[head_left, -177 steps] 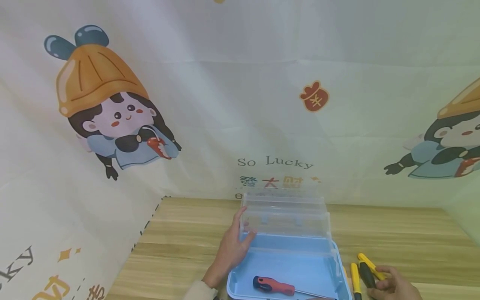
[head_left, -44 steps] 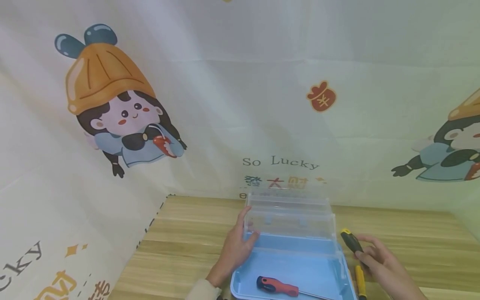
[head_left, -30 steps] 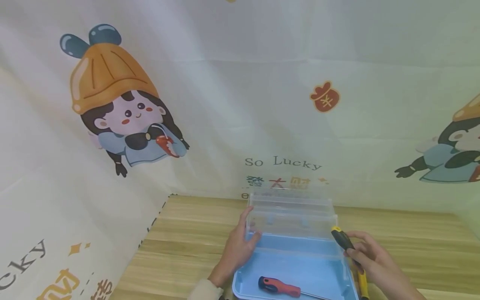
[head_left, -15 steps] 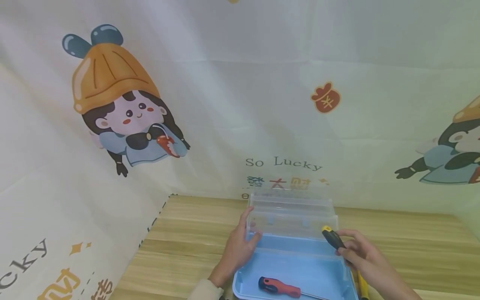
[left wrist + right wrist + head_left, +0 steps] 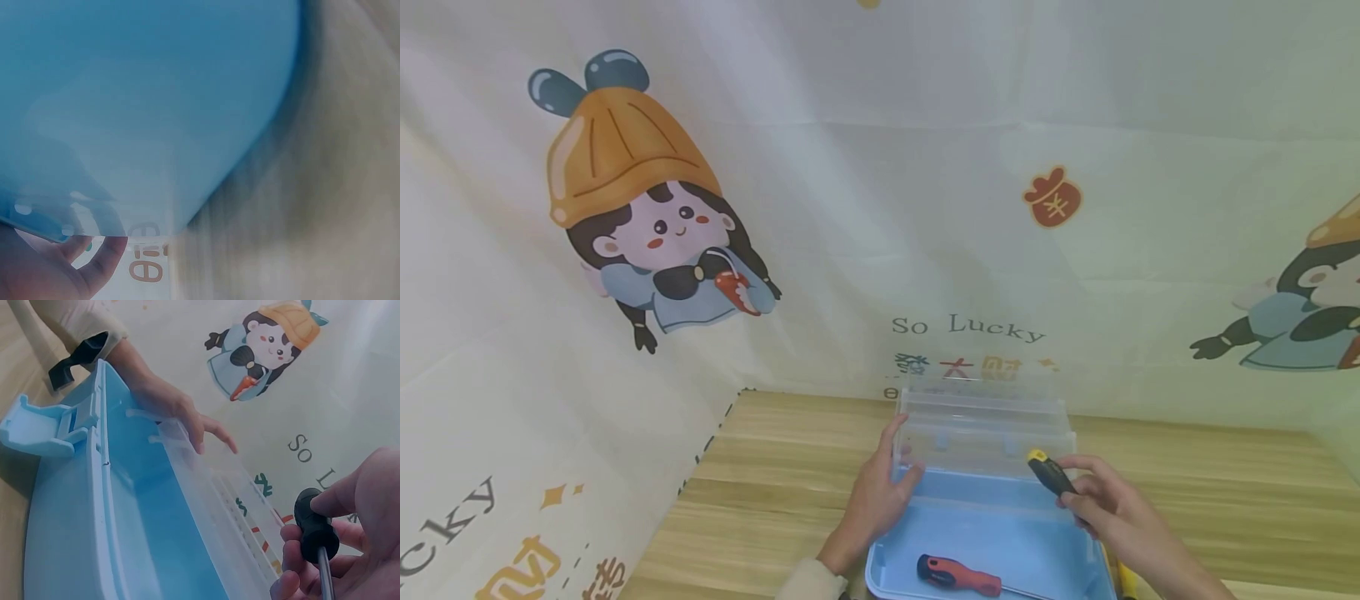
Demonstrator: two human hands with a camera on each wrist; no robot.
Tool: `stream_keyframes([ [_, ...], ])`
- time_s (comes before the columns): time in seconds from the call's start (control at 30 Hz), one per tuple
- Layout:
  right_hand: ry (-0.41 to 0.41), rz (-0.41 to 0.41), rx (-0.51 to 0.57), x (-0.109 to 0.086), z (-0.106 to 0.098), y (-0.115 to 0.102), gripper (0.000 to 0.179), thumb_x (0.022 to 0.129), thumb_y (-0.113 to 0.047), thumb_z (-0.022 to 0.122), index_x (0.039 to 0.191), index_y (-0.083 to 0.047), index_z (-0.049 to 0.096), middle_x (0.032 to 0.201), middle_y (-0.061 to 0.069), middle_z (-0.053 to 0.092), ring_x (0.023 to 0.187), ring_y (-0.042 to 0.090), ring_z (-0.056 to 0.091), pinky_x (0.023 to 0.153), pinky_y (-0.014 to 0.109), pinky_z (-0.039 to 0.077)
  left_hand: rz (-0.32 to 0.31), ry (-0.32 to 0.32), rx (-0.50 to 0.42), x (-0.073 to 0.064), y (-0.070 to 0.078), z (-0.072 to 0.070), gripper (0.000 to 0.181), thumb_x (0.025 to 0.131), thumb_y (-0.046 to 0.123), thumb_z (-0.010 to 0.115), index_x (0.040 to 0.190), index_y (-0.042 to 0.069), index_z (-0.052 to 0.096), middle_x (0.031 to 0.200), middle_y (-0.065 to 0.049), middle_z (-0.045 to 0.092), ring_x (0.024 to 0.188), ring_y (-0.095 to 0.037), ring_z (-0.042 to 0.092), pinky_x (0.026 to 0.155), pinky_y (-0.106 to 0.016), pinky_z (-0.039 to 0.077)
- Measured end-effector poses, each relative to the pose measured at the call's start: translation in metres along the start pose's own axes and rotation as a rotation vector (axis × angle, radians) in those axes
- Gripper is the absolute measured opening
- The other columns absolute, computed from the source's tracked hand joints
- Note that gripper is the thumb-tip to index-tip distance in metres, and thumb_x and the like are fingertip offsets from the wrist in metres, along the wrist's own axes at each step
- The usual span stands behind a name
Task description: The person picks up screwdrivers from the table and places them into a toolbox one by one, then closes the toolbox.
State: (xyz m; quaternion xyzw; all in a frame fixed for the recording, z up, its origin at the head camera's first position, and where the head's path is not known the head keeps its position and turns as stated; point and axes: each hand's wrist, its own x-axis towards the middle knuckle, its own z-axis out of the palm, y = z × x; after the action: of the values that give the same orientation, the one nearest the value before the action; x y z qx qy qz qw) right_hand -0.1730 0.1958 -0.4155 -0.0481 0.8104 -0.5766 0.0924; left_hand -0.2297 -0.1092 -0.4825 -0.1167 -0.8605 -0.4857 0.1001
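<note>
Right hand (image 5: 1108,500): gripped a black-handled screwdriver (image 5: 1051,473) between bent fingers and thumb. The handle's yellow end pointed up and toward the left; the metal shaft, seen in the right wrist view, ran down from the grip. In the head view this tool appeared in front of the lower right part of a clear lid (image 5: 981,450); its clearance above the box could not be determined.

Left hand (image 5: 876,492): held the left edge of the clear lid, thumb on the near side, fingers behind. A pale sleeve (image 5: 812,581) covered the forearm, and a dark band (image 5: 78,359) showed at the sleeve's end.

Light blue box (image 5: 992,533): stood between the left and right edges of the tabletop (image 5: 775,467), lid raised toward the far edge. A red and black screwdriver (image 5: 958,575) lay on its floor near the front wall, handle to the left, shaft to the right. A blue latch (image 5: 44,428) projected from the box's front wall.

Surroundings: a yellow tool (image 5: 1127,581), partly hidden by the right hand, lay on the tabletop just beside the box's right wall. Beyond the tabletop's far edge hung a pale cloth (image 5: 865,167), printed with a figure in an orange hat (image 5: 632,150), a red pouch (image 5: 1053,197) and "So Lucky" lettering (image 5: 967,327)
</note>
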Motion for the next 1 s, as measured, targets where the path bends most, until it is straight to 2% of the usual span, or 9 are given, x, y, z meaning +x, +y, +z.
stream_keyframes([
  [0.47,-0.067,-0.154,-0.054,0.004,0.01,-0.008,0.042,0.097,-0.012,0.06,0.136,-0.008,0.047,0.088,0.01,0.061,0.069,0.014,0.055,0.056,0.026,0.044,0.003,-0.003,0.005,0.001,-0.001,0.001,0.068,0.095,0.027,0.062,0.155,0.024,0.028,0.127,-0.018,0.064,0.11,-0.033,0.064,0.093,-0.059,0.05],
  [0.73,-0.101,-0.196,-0.065,0.007,0.016,-0.009,0.039,0.097,-0.012,0.06,0.134,-0.007,0.049,0.087,0.01,0.061,0.07,0.017,0.057,0.056,0.026,0.043,-0.006,-0.005,0.006,0.001,-0.001,0.0,0.069,0.095,0.027,0.062,0.155,0.024,0.028,0.128,-0.017,0.064,0.111,-0.034,0.064,0.093,-0.058,0.05],
  [1.0,-0.147,-0.215,-0.064,0.009,0.019,-0.01,0.039,0.097,-0.01,0.059,0.135,-0.005,0.049,0.094,0.015,0.063,0.074,0.02,0.06,0.064,0.026,0.047,-0.006,-0.005,0.006,0.001,-0.001,0.001,0.069,0.095,0.026,0.061,0.155,0.024,0.028,0.127,-0.017,0.064,0.111,-0.033,0.064,0.093,-0.058,0.05],
])
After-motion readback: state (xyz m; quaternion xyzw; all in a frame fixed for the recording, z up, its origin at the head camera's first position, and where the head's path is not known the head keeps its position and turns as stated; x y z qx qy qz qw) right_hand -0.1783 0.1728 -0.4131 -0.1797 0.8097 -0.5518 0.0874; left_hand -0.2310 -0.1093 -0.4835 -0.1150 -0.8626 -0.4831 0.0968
